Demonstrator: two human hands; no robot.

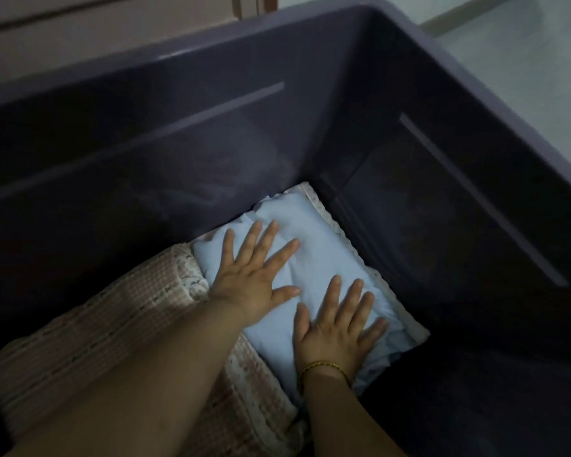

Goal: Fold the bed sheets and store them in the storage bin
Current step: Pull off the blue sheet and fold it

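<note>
The head view, the only 1 we have, looks down into the bin (211, 143), a deep purple-grey tub whose walls fill most of the picture. Low in it, toward the near side, lies the blue sheet (314, 255), folded into a thick rectangle. It sits on a pink cloth (96, 331) with a checked weave and a lace edge. That cloth spreads out to the near left and peeps out along the sheet's far and right edges.

Both hands lie flat on the sheet. The left hand (251, 278) is spread wide on its left half, fingers straight and pointing to the far side. The right hand (338, 328), with a gold bracelet (323, 366) at the wrist, is spread the same way on the near right part. Neither hand grips anything; we judge they are pressing the bundle down to settle it.

Right of the sheet the bin's bottom is dark and we cannot tell what, if anything, lies there. Pale floor (524, 44) shows beyond the far right rim.

As for progress, this sheet is folded and already in the bin, and the pink cloth looks like bedding stored under it, so we judge the task is near its end. Whether more sheets wait outside, we cannot tell. No lid is in sight.
</note>
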